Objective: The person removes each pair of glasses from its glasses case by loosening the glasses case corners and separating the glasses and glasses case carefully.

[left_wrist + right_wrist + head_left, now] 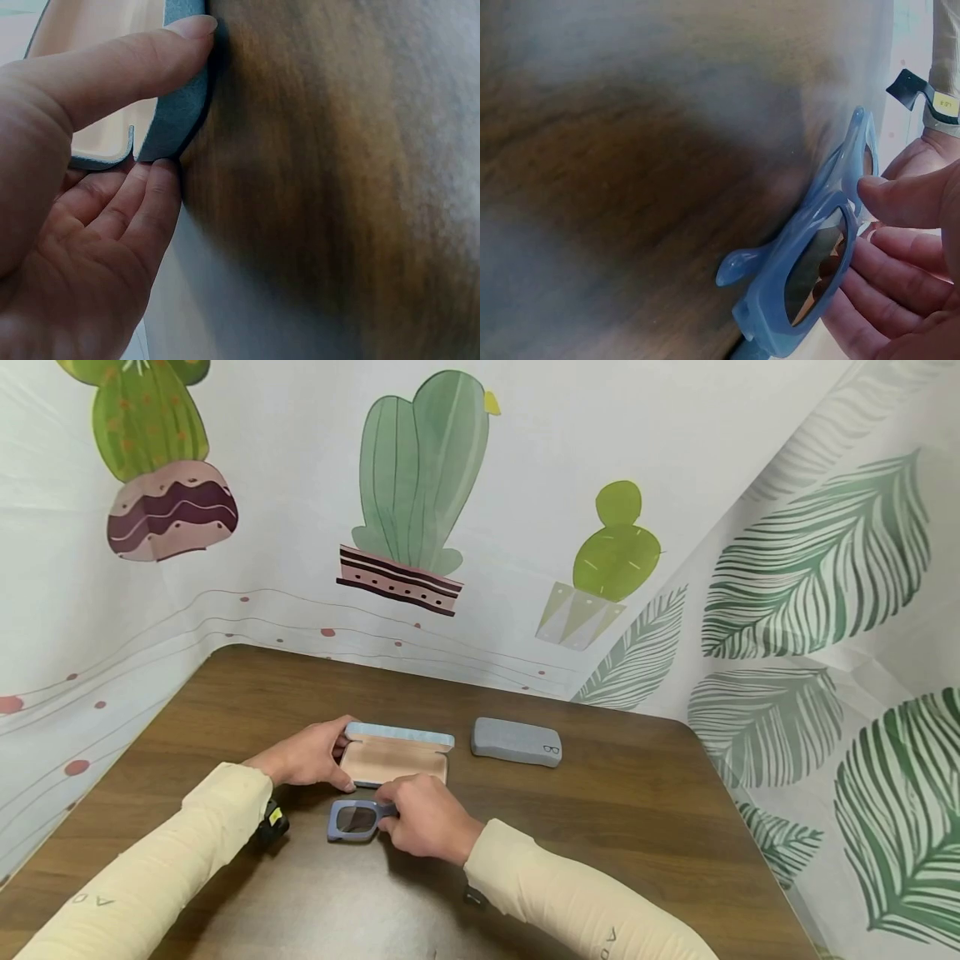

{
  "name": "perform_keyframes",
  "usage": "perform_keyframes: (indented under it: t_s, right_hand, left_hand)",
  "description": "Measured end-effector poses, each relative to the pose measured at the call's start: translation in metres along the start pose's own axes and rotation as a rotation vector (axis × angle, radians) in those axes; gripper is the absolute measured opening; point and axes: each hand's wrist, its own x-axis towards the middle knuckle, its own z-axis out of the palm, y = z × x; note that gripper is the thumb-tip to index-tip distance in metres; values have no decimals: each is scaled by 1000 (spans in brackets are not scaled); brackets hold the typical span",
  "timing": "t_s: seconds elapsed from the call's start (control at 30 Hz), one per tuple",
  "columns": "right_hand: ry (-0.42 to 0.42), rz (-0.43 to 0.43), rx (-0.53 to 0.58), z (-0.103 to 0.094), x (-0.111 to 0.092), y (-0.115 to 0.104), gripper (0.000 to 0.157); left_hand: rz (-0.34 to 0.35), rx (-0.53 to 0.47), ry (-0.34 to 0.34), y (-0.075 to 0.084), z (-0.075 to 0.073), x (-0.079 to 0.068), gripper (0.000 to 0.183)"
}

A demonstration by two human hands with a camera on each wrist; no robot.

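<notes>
My left hand (pixel 303 756) grips the left end of an opened glasses case (pixel 397 764) on the table. The case has a light blue-grey shell and a pale peach lining, with its lid raised at the back. In the left wrist view the thumb (pixel 142 71) lies over the near rim and the fingers (pixel 154 199) curl against the end. Just in front of the case, my right hand (pixel 427 817) holds blue-framed sunglasses (pixel 356 820) with dark lenses. The right wrist view shows the thumb (pixel 907 196) at the bridge of the sunglasses frame (pixel 769 296), fingers behind the lenses.
A closed grey glasses case (pixel 516 742) with a small glasses mark lies right of the opened one. Both stand on a brown wooden table (pixel 622 810). Behind it hangs a white cloth (pixel 517 527) printed with cacti and leaves. Each wrist wears a dark camera band.
</notes>
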Motion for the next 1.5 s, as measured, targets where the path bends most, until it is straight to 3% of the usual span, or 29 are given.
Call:
perform_keyframes:
  t_s: [0.4,0.87,1.5]
  right_hand:
    - [14,-11,27,-1,-4,3,12]
    - [18,42,26,-1,-7,4,16]
    - [115,155,24,-15,-30,42,31]
  left_hand:
    - [-2,3,5,-1,0,-1,98]
    - [7,-2,9,-1,1,0,96]
    - [13,-20,13,-2,1,1,94]
